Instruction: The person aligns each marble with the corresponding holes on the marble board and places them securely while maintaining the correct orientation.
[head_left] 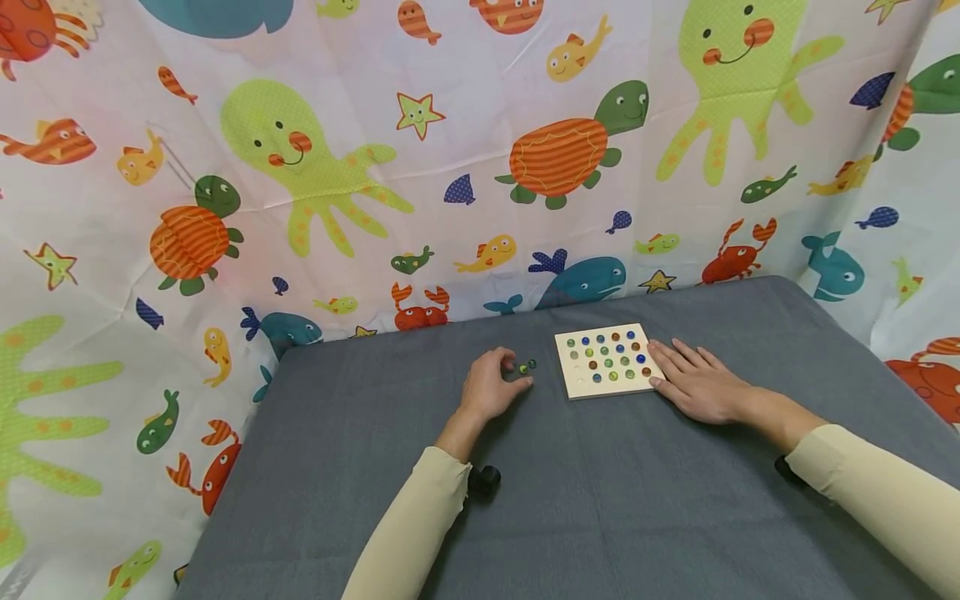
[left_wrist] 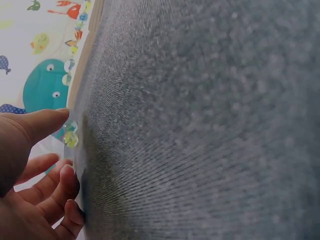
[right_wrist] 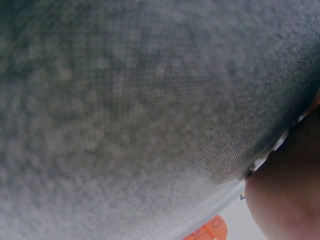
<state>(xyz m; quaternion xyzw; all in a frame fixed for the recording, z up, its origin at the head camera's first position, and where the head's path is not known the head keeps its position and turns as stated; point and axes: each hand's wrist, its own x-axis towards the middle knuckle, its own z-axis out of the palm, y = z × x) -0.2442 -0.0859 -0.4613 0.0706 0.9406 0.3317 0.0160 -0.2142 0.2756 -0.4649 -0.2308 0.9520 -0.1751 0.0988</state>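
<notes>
A pale wooden board [head_left: 584, 391] lies on the grey cloth, with rows of glass marbles in green, yellow-green, blue and brown set in it. Two hollows at its left side hold no marble. Just left of the board, a yellow-green marble [head_left: 523, 368] and a darker green marble [head_left: 532, 363] sit on the cloth. My left hand [head_left: 491, 387] is beside them, thumb and bent fingers apart; in the left wrist view both marbles show beyond the gap, with nothing held. My right hand [head_left: 701, 387] rests flat, fingertips at the board's right edge.
The grey cloth [head_left: 570, 483] covers the table, whose back edge runs behind the board. A sheet printed with sea animals [head_left: 465, 67] hangs at the back and sides. A black wrist device [head_left: 486, 481] sits under the left sleeve.
</notes>
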